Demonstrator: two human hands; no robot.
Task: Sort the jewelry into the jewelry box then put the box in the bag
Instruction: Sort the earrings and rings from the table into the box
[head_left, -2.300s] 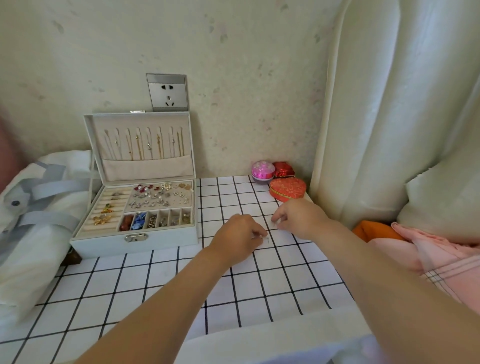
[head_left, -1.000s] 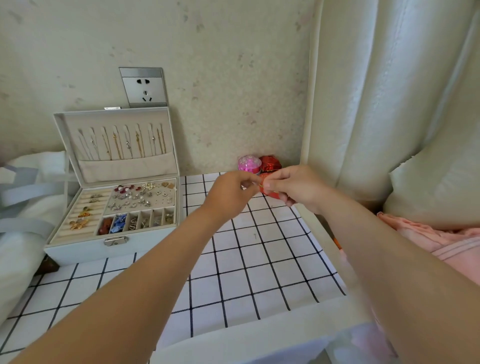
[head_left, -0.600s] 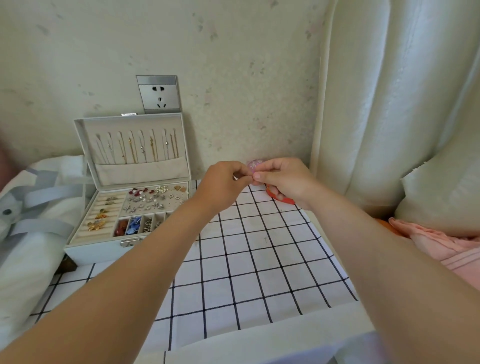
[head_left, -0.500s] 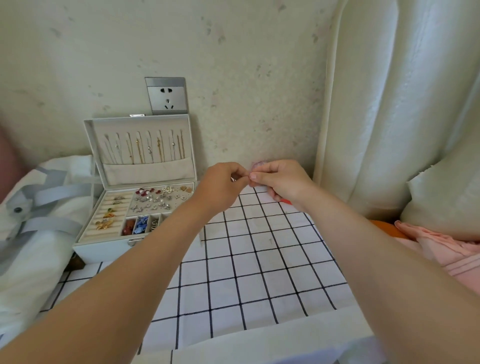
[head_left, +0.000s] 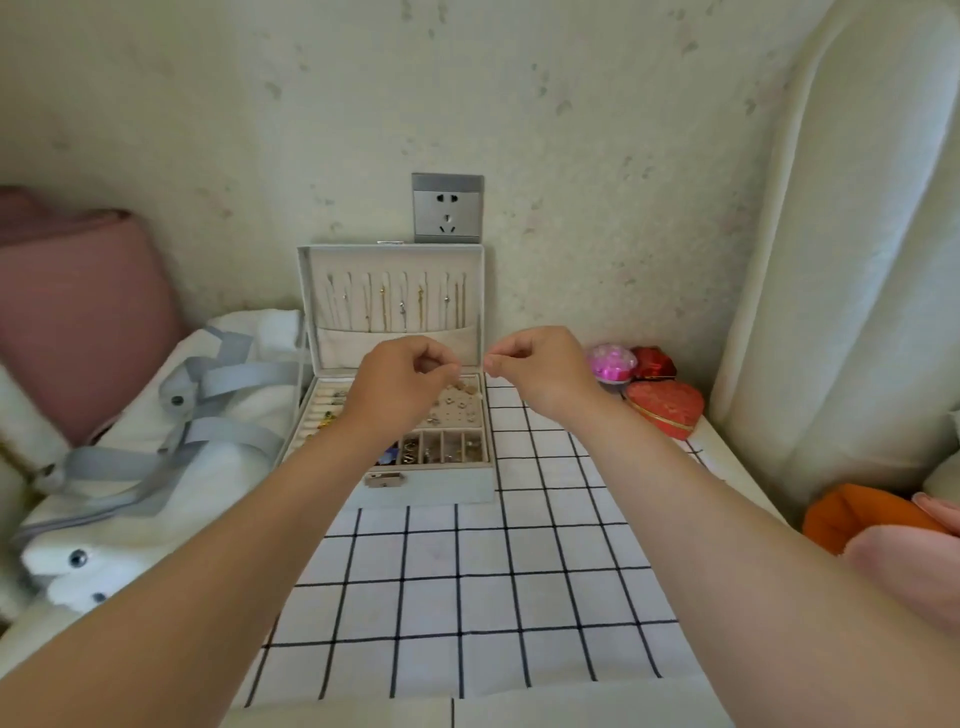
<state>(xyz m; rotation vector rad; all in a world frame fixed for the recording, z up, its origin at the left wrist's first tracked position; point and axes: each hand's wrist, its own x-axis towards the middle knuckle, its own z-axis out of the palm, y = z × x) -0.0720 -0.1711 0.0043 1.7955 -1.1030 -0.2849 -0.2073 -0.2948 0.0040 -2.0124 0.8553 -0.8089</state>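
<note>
The pale grey jewelry box (head_left: 441, 487) stands open at the back of the checked table (head_left: 467, 582). Its upright lid (head_left: 395, 255) carries hanging chains, and the tray holds rings and earrings in compartments. My left hand (head_left: 402, 387) hovers over the tray with thumb and fingers pinched together. My right hand (head_left: 540, 366) is pinched the same way just right of it, above the box's right edge. Between the two pinches is a very thin piece of jewelry, too fine to make out. The white bag (head_left: 130, 499) with grey straps lies left of the box.
A red heart-shaped box (head_left: 665, 408), a pink round case (head_left: 612, 361) and a small red case (head_left: 653, 362) sit at the back right corner. A wall socket (head_left: 447, 208) is behind the lid. A pink cushion (head_left: 78, 312) lies far left, a pale curtain (head_left: 831, 260) right.
Both hands picked something thin off the table, rose, and moved left from the red cases to above the open box. The fingertips have drawn slightly apart.
</note>
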